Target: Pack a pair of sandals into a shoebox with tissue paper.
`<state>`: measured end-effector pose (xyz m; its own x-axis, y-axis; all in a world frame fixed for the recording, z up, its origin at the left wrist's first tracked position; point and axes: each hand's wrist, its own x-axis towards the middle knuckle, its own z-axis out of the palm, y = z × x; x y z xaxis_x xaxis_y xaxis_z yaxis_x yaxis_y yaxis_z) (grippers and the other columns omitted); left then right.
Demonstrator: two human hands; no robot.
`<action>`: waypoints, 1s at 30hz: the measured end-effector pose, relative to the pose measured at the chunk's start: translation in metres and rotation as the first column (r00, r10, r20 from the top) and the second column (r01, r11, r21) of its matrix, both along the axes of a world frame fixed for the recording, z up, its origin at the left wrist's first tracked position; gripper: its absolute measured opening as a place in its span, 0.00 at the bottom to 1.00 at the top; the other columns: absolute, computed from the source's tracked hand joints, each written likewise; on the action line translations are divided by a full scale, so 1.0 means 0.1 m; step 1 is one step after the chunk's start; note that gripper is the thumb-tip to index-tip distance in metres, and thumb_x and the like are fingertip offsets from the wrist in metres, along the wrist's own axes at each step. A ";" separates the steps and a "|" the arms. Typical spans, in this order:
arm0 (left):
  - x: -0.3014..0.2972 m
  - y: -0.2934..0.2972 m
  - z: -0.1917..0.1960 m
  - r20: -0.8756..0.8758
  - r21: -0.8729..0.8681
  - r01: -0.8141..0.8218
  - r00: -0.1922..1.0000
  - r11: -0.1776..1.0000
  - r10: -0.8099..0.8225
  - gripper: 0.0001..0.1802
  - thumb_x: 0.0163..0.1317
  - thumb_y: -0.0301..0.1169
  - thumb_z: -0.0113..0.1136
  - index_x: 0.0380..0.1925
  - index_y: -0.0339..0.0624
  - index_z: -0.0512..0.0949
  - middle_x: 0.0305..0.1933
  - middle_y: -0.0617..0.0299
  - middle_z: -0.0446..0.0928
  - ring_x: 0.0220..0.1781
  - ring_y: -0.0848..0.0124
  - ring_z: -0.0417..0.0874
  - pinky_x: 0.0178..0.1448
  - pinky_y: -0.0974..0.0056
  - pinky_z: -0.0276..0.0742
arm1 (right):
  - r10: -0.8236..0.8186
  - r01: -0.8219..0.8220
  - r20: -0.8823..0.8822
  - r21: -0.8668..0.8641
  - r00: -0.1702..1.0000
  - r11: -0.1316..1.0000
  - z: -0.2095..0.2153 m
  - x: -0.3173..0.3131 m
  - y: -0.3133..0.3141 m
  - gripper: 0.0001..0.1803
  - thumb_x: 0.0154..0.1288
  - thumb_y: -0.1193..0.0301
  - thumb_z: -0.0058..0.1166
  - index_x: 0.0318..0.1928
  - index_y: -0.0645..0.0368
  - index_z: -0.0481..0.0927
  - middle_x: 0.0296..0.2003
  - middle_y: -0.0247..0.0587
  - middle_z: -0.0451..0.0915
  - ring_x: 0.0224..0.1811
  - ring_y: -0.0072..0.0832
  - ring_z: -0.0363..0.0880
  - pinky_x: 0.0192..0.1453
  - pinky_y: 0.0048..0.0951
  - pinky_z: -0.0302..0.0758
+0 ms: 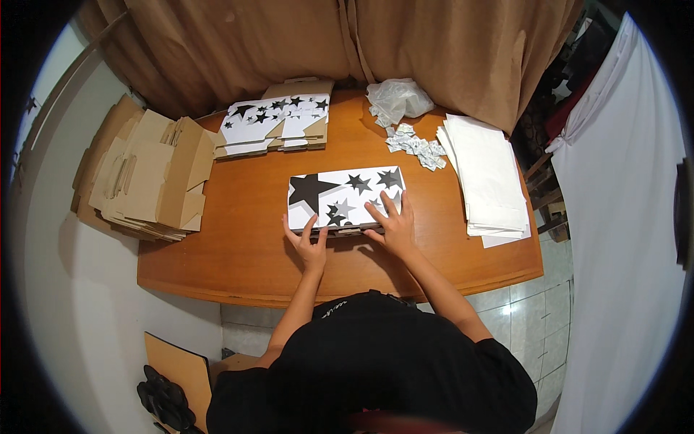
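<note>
A closed cardboard box (361, 189), white with black and grey stars on its lid, lies at the middle of the wooden table. My left hand (311, 249) is at its front left corner, fingers bent over the edge and thumb by the front side. At the front right, my right hand (396, 228) has its fingers over the lid and its thumb against the front side. Both hands grip the box between fingers and thumbs. Part of the front side is hidden by shadow and the hands.
Flat star-printed cardboard pieces (275, 119) are stacked at the table's back left. Brown cardboard (144, 173) is piled at the left edge. A clear plastic bag (400, 100) and small packets (419, 147) lie at the back right. White paper sheets (491, 181) are stacked along the right.
</note>
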<state>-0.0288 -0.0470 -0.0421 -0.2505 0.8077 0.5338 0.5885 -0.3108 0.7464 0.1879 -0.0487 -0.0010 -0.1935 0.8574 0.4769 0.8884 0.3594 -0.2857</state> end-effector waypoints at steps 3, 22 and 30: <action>0.06 0.03 0.01 0.047 -0.006 -0.022 0.999 1.000 0.023 0.14 0.50 0.34 0.66 0.39 0.48 0.81 0.67 0.45 0.47 0.67 0.48 0.52 0.67 0.54 0.51 | -0.018 0.016 0.114 0.023 0.993 1.000 -0.13 0.08 0.05 0.30 0.48 0.53 0.60 0.56 0.31 0.71 0.62 0.39 0.61 0.64 0.57 0.49 0.59 0.62 0.54; 0.38 0.29 0.07 -0.343 -0.119 0.022 0.937 0.993 -0.062 0.16 0.55 0.27 0.53 0.38 0.65 0.81 0.55 0.76 0.73 0.69 0.59 0.54 0.63 0.31 0.17 | 0.123 -0.082 -0.094 0.354 0.988 0.932 -0.36 -0.13 0.15 0.16 0.41 0.70 0.63 0.35 0.40 0.80 0.42 0.26 0.76 0.50 0.28 0.73 0.65 0.56 0.42; 0.46 0.31 0.18 -0.417 -0.127 0.130 0.892 0.983 -0.172 0.19 0.55 0.24 0.50 0.36 0.68 0.82 0.54 0.78 0.73 0.67 0.60 0.60 0.63 0.30 0.21 | 0.149 -0.105 -0.088 0.381 0.985 0.919 -0.37 -0.16 0.18 0.17 0.36 0.71 0.62 0.33 0.40 0.80 0.41 0.27 0.76 0.51 0.31 0.73 0.65 0.59 0.42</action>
<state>0.0177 -0.0164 -0.0241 0.1121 0.8690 0.4819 0.8072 -0.3625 0.4659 0.1715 -0.0306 -0.0383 -0.2150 0.5842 0.7826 0.7982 0.5669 -0.2039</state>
